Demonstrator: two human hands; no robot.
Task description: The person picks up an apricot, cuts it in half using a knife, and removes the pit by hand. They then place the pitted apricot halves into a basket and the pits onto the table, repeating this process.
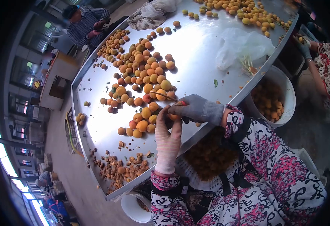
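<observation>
The metal surface (196, 69) is slick and bounded by a thin rim; round fruit nudged on it could roll. Its loose spread of apricots (150, 71) reaches right up to the hands, so a careless elbow or wrist would probably scatter some. Below the near edge sit a perforated white crate (185, 174) and, farther right, a white bucket (292, 96), both holding fruit; anything dropped over the rim could land in either. The crumpled plastic bag (237, 49) might snag and drag fruit along. At the near-left corner, the scrap heap (121, 170) lies close enough to the rim to spill if pushed.

The left hand (168, 137), in a pale striped glove, has its fingers clamped on an apricot (174, 117), just over the near edge. The grey-gloved right hand (197, 109) closes its fingers on a thin tool (162, 94), perhaps a knife. Juice-wet gloves could let the fruit slip, and a slipping tool could jab the left fingertips.
</observation>
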